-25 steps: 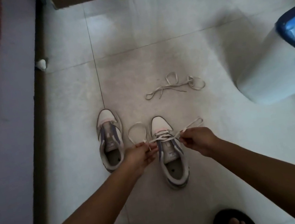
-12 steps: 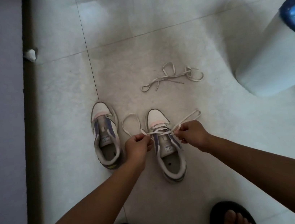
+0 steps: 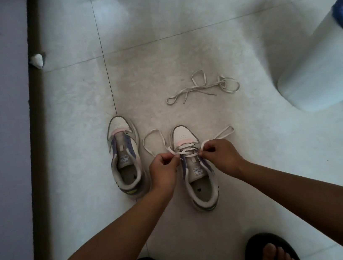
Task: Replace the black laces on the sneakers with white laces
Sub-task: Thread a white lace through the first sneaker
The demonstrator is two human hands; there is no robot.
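1. My sandalled feet (image 3: 269,255) stood at the near edge of the pale, speckled tile floor (image 3: 175,41) as I bent over the sneakers.
2. My left hand (image 3: 164,170) and right hand (image 3: 220,156) each pinched one end of the flat white lace (image 3: 185,152), fingers curled tight, over the right-hand sneaker (image 3: 198,176); only its front eyelets were threaded.
3. Slack loops trailed on both sides; uneven pulling, I judged, could leave one end too short or twist the flat lace.
4. The other sneaker (image 3: 126,158), just beside it, stood unlaced, its padded tongue bare, soft upper white with purple panels.
5. Farther out, a second limp lace (image 3: 202,88) lay tangled on the floor, near a smooth, rounded white bin (image 3: 313,79); snagged loops might knot when lifted.
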